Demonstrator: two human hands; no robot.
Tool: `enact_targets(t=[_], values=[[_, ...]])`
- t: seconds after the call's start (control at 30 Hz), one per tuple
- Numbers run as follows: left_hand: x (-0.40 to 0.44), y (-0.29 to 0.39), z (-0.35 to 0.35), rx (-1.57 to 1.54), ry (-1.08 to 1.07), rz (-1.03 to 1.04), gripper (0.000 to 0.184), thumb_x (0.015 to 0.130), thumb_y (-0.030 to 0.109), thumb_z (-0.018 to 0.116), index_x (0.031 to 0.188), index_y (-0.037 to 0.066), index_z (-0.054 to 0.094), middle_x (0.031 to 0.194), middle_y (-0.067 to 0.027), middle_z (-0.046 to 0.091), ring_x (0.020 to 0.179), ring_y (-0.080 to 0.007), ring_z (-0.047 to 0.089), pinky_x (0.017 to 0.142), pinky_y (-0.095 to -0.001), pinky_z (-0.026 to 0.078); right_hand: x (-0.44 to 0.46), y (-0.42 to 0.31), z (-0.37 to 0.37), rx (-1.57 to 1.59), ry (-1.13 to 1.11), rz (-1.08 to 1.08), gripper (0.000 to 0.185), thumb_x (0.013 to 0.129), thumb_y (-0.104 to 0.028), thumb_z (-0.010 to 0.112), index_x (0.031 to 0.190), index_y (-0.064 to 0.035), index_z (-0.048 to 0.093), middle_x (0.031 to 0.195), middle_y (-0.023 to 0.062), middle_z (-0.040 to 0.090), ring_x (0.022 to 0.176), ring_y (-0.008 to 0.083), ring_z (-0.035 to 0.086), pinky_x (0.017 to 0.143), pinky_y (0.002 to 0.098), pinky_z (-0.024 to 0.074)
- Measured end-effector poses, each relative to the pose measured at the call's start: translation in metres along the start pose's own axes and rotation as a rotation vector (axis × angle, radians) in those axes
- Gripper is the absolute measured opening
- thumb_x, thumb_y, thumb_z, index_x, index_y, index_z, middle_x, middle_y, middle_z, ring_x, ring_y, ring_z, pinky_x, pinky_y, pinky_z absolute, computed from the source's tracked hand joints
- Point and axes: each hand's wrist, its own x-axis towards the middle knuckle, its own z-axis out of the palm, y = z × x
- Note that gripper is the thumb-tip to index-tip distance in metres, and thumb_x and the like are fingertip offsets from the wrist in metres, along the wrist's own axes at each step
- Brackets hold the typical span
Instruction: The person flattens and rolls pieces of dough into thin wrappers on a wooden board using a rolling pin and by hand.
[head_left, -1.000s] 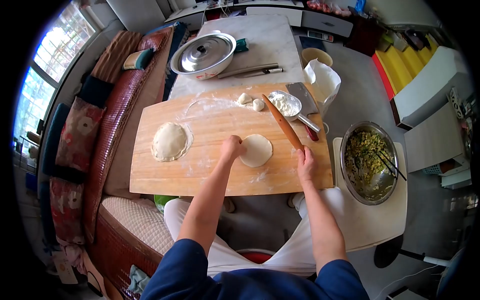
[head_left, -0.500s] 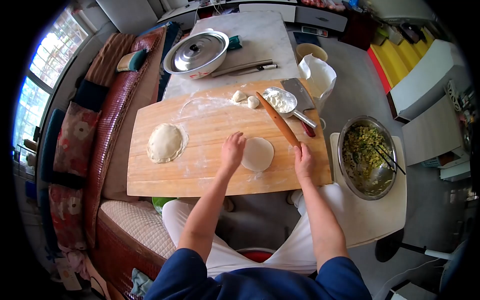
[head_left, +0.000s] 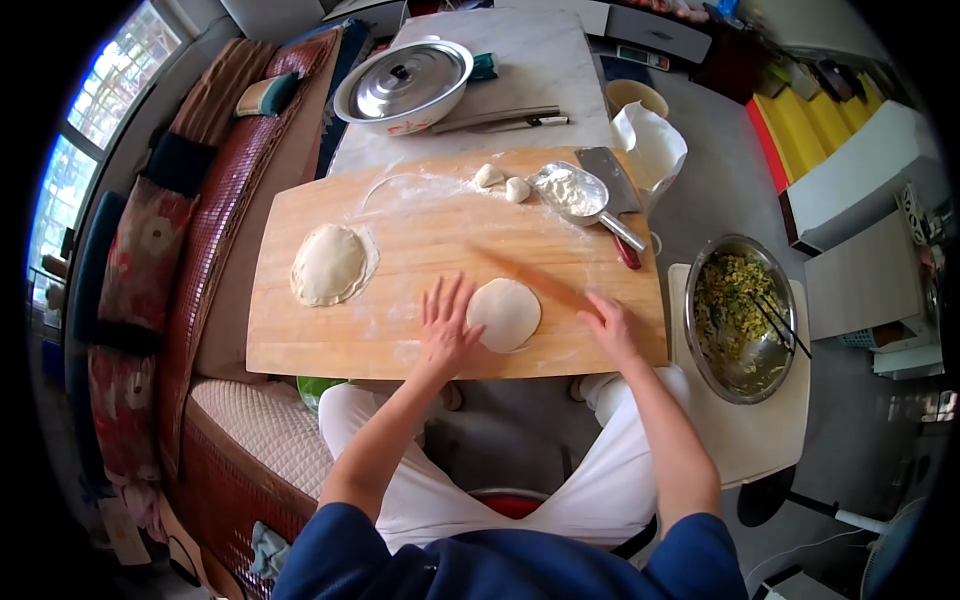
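Note:
A round flat dough sheet (head_left: 505, 315) lies on the floured wooden board (head_left: 410, 235). At its left edge my left hand (head_left: 449, 325) rests with fingers spread, the thumb side by the dough. My right hand (head_left: 609, 325) holds the near end of a wooden rolling pin (head_left: 530, 276), blurred by motion, which slants just above or behind the sheet. Further left lies a stack of round dough pieces (head_left: 331, 265). Two small dough lumps (head_left: 502, 182) sit near the board's far edge, beside a metal scoop of flour (head_left: 572, 192).
A cleaver (head_left: 610, 180) lies at the board's far right corner. Behind the board stands a lidded metal basin (head_left: 404, 84) with long utensils beside it. To the right, a bowl of chopped filling (head_left: 740, 310) with chopsticks rests on a stool (head_left: 765, 440).
My left hand has let its fingers spread and lowered beside the dough sheet. The rolling pin has come down and left, away from the scoop, in my right hand.

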Motion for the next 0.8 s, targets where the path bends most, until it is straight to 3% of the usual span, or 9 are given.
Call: enact_targets(t=[0.03,0.13,0.17,0.27,0.37,0.47,0.6,0.67,0.8], values=[[-0.015,-0.002,-0.007,0.002,-0.027,-0.010,0.083,0.083,0.041,0.072,0.153,0.013,0.037,0.162,-0.0087,0.029,0.152,-0.0363,0.019,0.121,-0.0564,0.016,-0.004,-0.011,-0.013,-0.046,-0.177,-0.028,0.035,0.082,-0.027,0.076,0.112,-0.0100,0.070,0.097,0.0104,0.069,0.090,0.0318,0.066,0.077,0.0414,0.0515],[-0.061,0.006,-0.017,-0.040,-0.147,-0.028,0.087,0.082,0.038,0.074,0.153,0.007,0.035,0.162,-0.0106,0.030,0.151,-0.0373,0.022,0.121,-0.0564,0.018,-0.005,-0.040,-0.029,-0.185,-0.335,-0.295,0.034,0.079,-0.028,0.078,0.110,-0.0144,0.071,0.091,0.0071,0.067,0.087,0.0270,0.065,0.078,0.0392,0.0495],[-0.061,0.005,-0.014,-0.044,-0.168,-0.030,0.086,0.083,0.039,0.073,0.153,0.007,0.035,0.161,-0.0110,0.030,0.150,-0.0379,0.022,0.120,-0.0554,0.019,-0.004,-0.036,-0.017,-0.195,-0.372,-0.237,0.033,0.078,-0.029,0.078,0.109,-0.0187,0.072,0.093,0.0039,0.065,0.093,0.0242,0.062,0.085,0.0405,0.0455],[-0.022,-0.016,0.002,-0.031,-0.094,-0.101,0.083,0.087,0.045,0.068,0.153,0.006,0.035,0.161,-0.0120,0.031,0.149,-0.0385,0.025,0.120,-0.0526,0.022,0.043,-0.039,0.010,-0.378,-0.304,-0.247,0.031,0.081,-0.029,0.077,0.111,-0.0227,0.072,0.109,0.0029,0.065,0.108,0.0251,0.058,0.095,0.0442,0.0416],[0.046,-0.052,0.014,0.008,-0.001,-0.183,0.077,0.093,0.046,0.062,0.152,0.005,0.036,0.159,-0.0129,0.034,0.146,-0.0376,0.029,0.119,-0.0501,0.025,0.081,-0.028,0.037,-0.329,-0.153,-0.182,0.029,0.083,-0.029,0.075,0.112,-0.0263,0.072,0.126,0.0016,0.062,0.122,0.0264,0.052,0.106,0.0470,0.0350],[0.047,-0.046,0.011,-0.084,-0.175,-0.081,0.075,0.093,0.046,0.061,0.151,0.006,0.036,0.158,-0.0129,0.036,0.145,-0.0353,0.032,0.119,-0.0506,0.026,0.068,-0.006,0.038,-0.328,-0.139,-0.193,0.027,0.086,-0.030,0.074,0.113,-0.0263,0.072,0.134,0.0009,0.059,0.128,0.0265,0.048,0.110,0.0461,0.0343],[-0.055,0.004,-0.020,-0.047,-0.270,0.083,0.095,0.078,0.055,0.072,0.154,0.010,0.034,0.160,-0.0104,0.034,0.146,-0.0358,0.032,0.118,-0.0544,0.027,-0.003,-0.024,0.004,-0.319,-0.213,-0.229,0.028,0.085,-0.030,0.074,0.113,-0.0257,0.072,0.136,0.0003,0.058,0.131,0.0293,0.046,0.110,0.0508,0.0341],[-0.059,-0.006,-0.014,-0.055,-0.253,0.091,0.095,0.079,0.055,0.071,0.154,0.009,0.034,0.160,-0.0113,0.032,0.147,-0.0362,0.030,0.119,-0.0538,0.026,0.013,-0.040,0.004,-0.349,-0.220,-0.247,0.029,0.084,-0.030,0.074,0.113,-0.0258,0.072,0.137,0.0005,0.058,0.132,0.0301,0.045,0.111,0.0518,0.0327],[0.036,-0.056,0.011,-0.012,-0.029,-0.145,0.083,0.089,0.048,0.065,0.153,0.005,0.033,0.160,-0.0147,0.032,0.146,-0.0386,0.030,0.119,-0.0509,0.026,0.075,-0.027,0.041,-0.342,-0.189,-0.236,0.030,0.084,-0.030,0.075,0.113,-0.0254,0.073,0.137,0.0012,0.059,0.134,0.0307,0.044,0.114,0.0522,0.0301]])
